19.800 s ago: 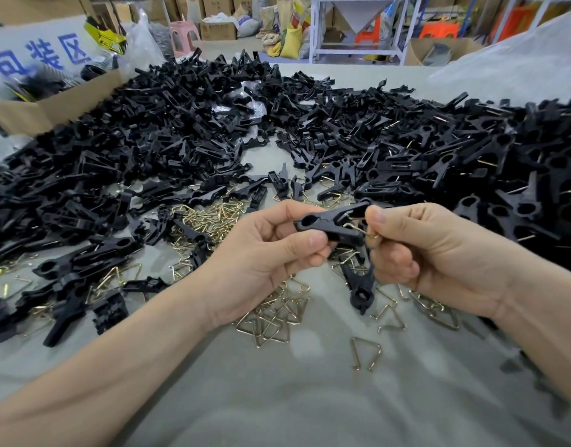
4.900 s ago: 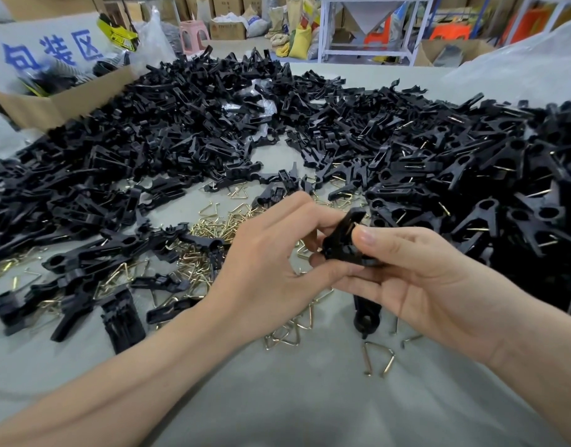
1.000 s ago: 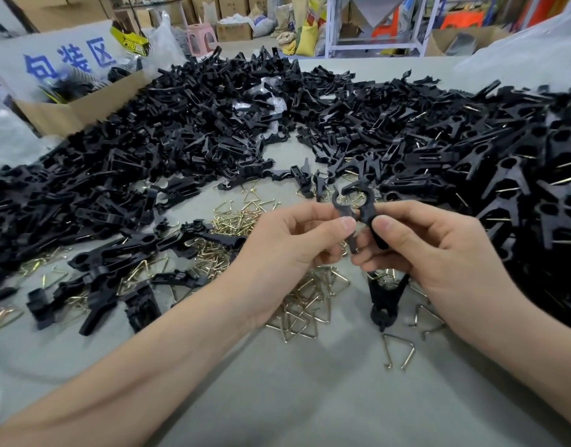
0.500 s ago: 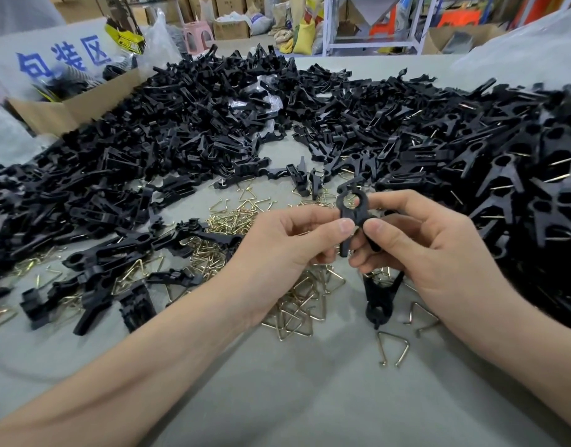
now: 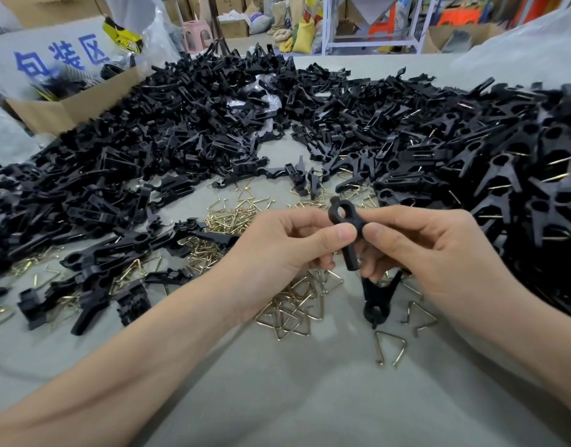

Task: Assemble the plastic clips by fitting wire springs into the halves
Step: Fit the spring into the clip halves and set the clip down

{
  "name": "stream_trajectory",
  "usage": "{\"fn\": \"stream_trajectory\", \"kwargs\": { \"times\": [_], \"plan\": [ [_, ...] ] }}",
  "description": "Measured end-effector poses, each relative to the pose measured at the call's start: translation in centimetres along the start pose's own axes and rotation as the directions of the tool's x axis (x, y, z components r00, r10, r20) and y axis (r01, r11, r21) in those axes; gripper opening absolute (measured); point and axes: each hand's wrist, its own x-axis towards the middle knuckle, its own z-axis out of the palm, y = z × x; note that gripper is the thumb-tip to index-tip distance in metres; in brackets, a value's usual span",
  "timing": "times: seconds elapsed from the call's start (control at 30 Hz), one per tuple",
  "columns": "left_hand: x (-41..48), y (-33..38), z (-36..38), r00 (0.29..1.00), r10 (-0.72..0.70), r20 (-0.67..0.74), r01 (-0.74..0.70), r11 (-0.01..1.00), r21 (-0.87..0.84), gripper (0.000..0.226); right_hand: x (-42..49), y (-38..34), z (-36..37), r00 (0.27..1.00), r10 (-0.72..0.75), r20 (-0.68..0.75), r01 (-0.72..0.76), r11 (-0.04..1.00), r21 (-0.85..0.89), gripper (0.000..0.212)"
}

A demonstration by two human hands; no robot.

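Centrally, a black ring-ended plastic clip is pinched by left hand and right hand, both curled onto it; brass triangular wire springs are scattered at 6 o'clock.

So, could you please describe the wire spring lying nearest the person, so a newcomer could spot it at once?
On the grey table, look beneath the right hand, where a black clip lies with its ring end toward the person. Just past that ring lies the wire spring, an open-ended triangle. Unlike the heaped springs to its left, it lies alone, nearest the person of all.
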Motion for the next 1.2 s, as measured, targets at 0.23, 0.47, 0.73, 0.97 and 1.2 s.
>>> {"fn": "stream_trajectory", "kwargs": {
  "times": [0.23,0.47,0.73,0.97,1.2],
  "plan": [
    [0.0,-0.3,0.5,0.998,0.016,0.053,-0.014,1.000,-0.024,0.023,0.3,-0.2,-0.4,0.997,-0.036,0.061,0.046,0.982,-0.181,0.034],
    [-0.1,-0.1,0.5,0.995,0.097,-0.001,-0.097,0.994,-0.048,0.037,0.4,-0.7,-0.6,0.996,0.081,-0.027,-0.078,0.992,0.104,0.013],
    [0.0,0.2,0.3,0.995,0.101,0.023,-0.098,0.988,-0.120,0.020,0.5,-1.0,-1.0,1.000,0.028,0.000,-0.028,0.999,-0.036,0.023],
    [0.1,0.6,0.1,0.984,0.177,0.037,-0.170,0.976,-0.138,0.020,0.6,-1.8,-1.6,0.998,-0.069,0.002,0.069,0.989,-0.134,0.025],
    [1.0,1.2,-2.5,0.939,0.267,-0.219,-0.291,0.953,-0.084,0.027,0.0,0.2,-0.5,0.986,-0.157,0.060,0.164,0.815,-0.556,0.030]
  ]
}}
